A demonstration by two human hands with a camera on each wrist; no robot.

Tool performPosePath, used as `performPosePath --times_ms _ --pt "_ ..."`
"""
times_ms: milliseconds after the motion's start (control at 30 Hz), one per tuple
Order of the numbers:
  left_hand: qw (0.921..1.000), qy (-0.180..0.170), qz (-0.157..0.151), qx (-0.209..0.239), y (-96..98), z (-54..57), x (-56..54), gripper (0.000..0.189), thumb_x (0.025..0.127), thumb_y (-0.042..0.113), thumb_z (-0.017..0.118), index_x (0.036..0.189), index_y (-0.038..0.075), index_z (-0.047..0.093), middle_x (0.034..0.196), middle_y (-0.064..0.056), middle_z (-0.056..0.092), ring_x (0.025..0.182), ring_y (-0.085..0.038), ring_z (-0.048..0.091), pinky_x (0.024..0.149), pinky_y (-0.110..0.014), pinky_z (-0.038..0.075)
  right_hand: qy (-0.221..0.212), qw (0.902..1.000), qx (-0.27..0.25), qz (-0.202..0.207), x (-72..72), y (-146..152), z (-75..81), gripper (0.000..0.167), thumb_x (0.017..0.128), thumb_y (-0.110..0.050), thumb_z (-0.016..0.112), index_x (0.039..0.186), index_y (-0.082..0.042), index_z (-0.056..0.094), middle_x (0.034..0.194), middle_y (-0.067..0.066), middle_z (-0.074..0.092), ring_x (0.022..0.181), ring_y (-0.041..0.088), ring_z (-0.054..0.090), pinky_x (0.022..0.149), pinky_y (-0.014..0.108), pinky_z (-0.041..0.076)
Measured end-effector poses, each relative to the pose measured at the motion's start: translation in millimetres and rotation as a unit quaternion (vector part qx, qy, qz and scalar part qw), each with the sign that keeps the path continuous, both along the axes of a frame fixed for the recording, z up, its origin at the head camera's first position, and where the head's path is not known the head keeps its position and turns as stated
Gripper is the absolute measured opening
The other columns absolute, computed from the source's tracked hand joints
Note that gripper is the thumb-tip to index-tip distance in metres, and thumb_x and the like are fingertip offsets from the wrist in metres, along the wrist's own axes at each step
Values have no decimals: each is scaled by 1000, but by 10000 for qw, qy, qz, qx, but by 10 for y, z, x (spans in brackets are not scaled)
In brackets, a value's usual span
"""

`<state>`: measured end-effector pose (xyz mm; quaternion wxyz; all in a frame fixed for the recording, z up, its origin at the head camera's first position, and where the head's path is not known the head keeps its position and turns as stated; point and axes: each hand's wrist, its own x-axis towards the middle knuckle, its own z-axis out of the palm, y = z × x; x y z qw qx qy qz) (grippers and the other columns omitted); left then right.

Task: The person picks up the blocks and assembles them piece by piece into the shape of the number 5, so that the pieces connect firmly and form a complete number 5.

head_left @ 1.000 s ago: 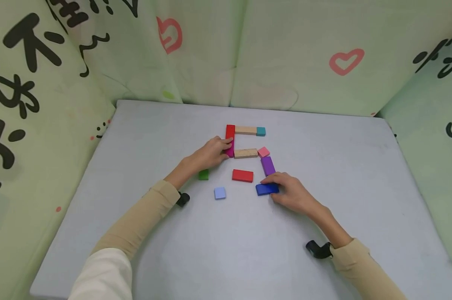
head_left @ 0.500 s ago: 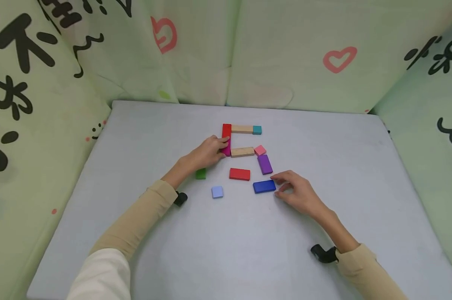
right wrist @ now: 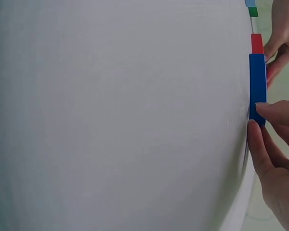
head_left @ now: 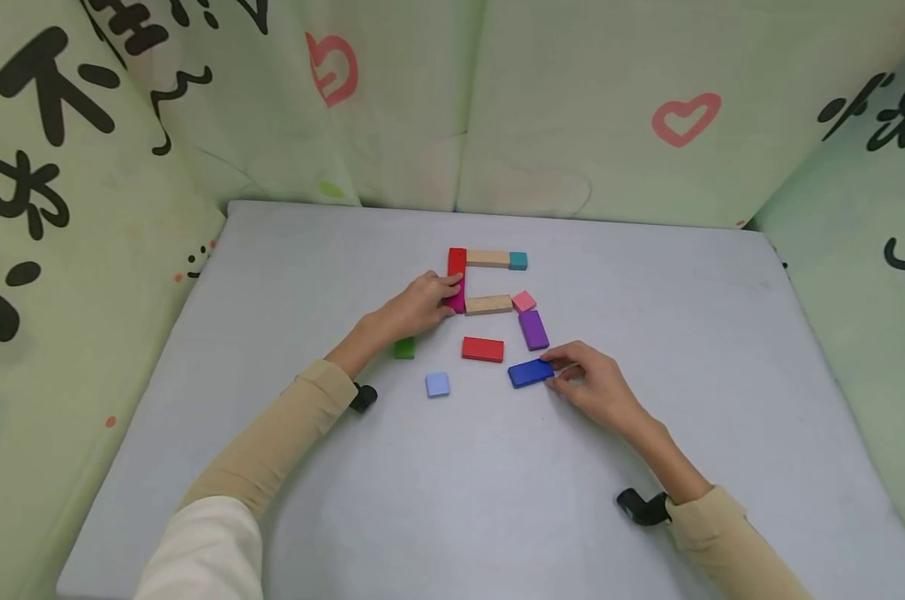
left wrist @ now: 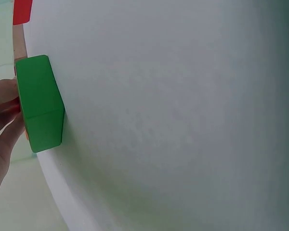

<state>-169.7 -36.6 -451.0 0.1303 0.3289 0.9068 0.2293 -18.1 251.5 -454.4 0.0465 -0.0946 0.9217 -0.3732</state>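
Observation:
My left hand [head_left: 421, 304] holds a magenta block [head_left: 458, 298], its fingers lying across the top and its thumb by the near end. That block continues in line with a red block [head_left: 457, 260]. At its right side, two bare wood blocks stick out: one ends at a teal block [head_left: 518, 261], the other near a pink block [head_left: 523, 301]. A purple block [head_left: 533, 330] slants down from the pink one. Below it, my right hand [head_left: 598, 383] pinches the right end of a blue block [head_left: 530, 373], which lies slightly tilted on the table.
Between the hands lies a loose red block [head_left: 482, 349]. A light blue block [head_left: 437, 384] sits nearer, and a green block [head_left: 404, 347] is partly behind the left wrist. The white table [head_left: 452, 500] meets printed cloth walls at its back and sides.
The right hand's grip has shifted from around the blue block to its right end, after coming off it briefly. The blue block's right end now points slightly further away. The left hand stays put.

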Motion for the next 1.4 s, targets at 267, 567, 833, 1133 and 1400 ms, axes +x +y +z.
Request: performPosePath --times_ms 267,567,833,1133,1400 --pt "10000 8 -45 -14 22 -3 -10 50 99 12 69 145 0 54 160 -11 45 121 -27 56 95 -28 55 -4 9999 85 -60 -11 -27 25 32 90 0 75 122 -2 70 119 16 69 98 26 68 84 29 60" --pt "10000 23 -18 -41 -3 -19 -17 50 99 12 69 145 0 53 160 -11 45 123 -29 56 96 -28 56 -622 9908 -244 -1179 101 -272 16 60 88 -19 83 134 2 52 130 21 61 109 33 64 94 45 56" --pt "10000 68 -20 -9 1 -17 -11 50 99 12 70 145 0 54 159 -11 46 125 -29 56 99 -29 55 -703 9712 -792 -2134 207 -515 -51 76 86 -19 85 144 2 40 141 19 49 120 33 55 103 45 51" --pt "10000 37 2 46 -5 -3 -10 49 99 12 70 144 0 55 159 -11 47 125 -30 56 102 -31 54 -673 9670 -724 -2347 223 -650 -70 84 84 -18 86 148 4 36 145 21 43 120 32 50 103 44 47" --pt "10000 17 -22 35 -1 -6 -3 50 99 13 70 144 0 55 159 -11 47 124 -29 56 101 -30 54 -588 9709 -414 -2283 226 -648 -58 73 85 -13 82 143 5 42 135 21 47 109 30 54 91 39 49"
